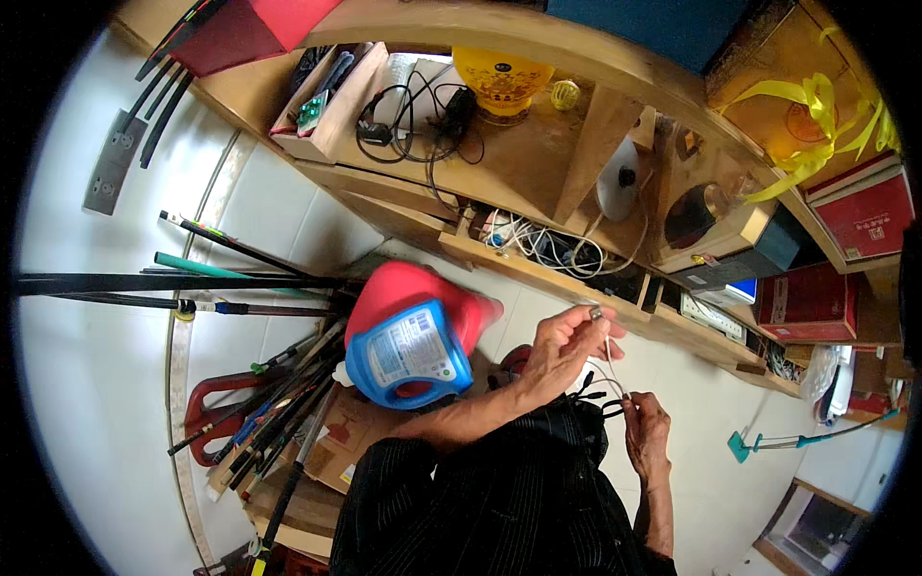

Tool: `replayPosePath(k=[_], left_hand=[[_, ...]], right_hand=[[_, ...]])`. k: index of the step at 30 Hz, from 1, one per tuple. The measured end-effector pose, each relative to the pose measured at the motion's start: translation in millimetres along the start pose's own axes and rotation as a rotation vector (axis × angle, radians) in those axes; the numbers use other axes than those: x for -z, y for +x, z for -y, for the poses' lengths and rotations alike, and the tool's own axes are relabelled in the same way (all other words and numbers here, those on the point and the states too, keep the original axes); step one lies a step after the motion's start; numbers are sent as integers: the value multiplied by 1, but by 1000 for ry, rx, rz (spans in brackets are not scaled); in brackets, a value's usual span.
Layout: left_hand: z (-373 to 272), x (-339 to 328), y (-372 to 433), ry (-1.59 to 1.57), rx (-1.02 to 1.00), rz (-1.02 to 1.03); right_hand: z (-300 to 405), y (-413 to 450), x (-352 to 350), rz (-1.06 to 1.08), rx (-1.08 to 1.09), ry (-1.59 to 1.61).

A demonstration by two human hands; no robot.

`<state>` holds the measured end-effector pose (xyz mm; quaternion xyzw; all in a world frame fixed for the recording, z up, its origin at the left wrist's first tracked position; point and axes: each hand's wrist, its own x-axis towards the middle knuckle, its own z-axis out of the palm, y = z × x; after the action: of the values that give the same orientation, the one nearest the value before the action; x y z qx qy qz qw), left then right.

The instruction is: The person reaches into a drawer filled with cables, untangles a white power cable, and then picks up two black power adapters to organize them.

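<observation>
My left hand pinches the USB plug of a thin white cable between thumb and fingers. From it the white cable runs down to my right hand, which grips the cable together with a black cord. Small black connectors dangle between the two hands, in front of my dark striped clothing. Just beyond my left hand, a pulled-out wooden drawer holds a tangle of white cables.
A blue detergent bottle and a red plastic container stand left of my arm, beside bundled fishing rods. On the shelf are black cables, a yellow jar and a pot lid. Another open drawer holds a white power strip.
</observation>
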<state>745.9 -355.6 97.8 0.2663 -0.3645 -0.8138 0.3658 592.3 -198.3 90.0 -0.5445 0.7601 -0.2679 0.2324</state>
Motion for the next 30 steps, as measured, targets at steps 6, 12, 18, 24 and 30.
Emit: replayPosePath(k=[6,12,18,24,30], left_hand=[[5,22,11,114,-96,-84],[-47,144,74,718,-626,-604],[-122,299,139,802,-750,-1000],[-161,333,162,918,-268,-1180],[-177,313,184,1147,-200,-1342]], right_hand=[[-8,-5,4,-102,-15,-17],[-57,-27,13,-206,-335,75],[-104,-56,-19,-102,-437,105],[-114,-70,-41,-16,-399,2],[-119,-65,-54,41,-419,37]])
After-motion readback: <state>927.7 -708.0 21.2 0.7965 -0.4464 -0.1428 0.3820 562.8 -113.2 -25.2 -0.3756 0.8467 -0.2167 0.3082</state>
